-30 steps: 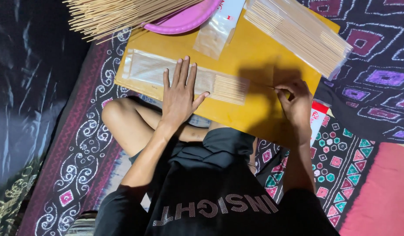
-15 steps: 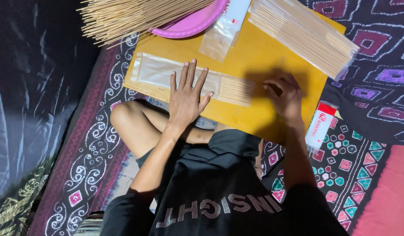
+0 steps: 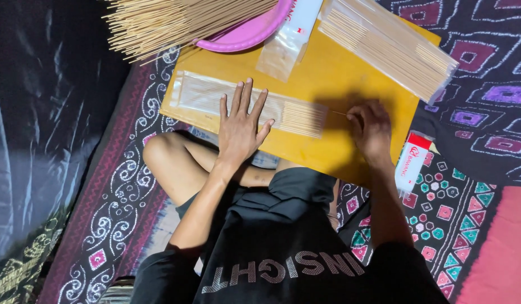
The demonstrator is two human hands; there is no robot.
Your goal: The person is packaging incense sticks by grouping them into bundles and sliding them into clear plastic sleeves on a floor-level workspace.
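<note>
Beneath everything lies the patterned cloth mat (image 3: 486,107) in dark purple with pink squares, and to the left of it a sheet of black plastic (image 3: 41,112). On the mat, across my lap, sits the flat yellow board (image 3: 339,73) that serves as my surface. At its far left edge a round pink plastic plate (image 3: 246,35) carries a big loose heap of thin pale bamboo sticks (image 3: 176,19). At the far right of the board lies a filled clear packet of sticks (image 3: 387,48), set at a slant, and between it and the plate lies an empty clear plastic sleeve (image 3: 286,42).

In the middle of the board is the long clear packet partly filled with sticks (image 3: 243,104), lying left to right, its open mouth toward the right, where the stick ends show. My left hand (image 3: 241,126) lies flat on it, fingers spread and straight, pressing it down without gripping. My right hand (image 3: 370,129) is just right of the packet's mouth, fingers curled in and pinching one thin stick (image 3: 340,114) whose tip points at the opening. Near my right wrist, off the board, lies a small white and red packet (image 3: 412,163).
</note>
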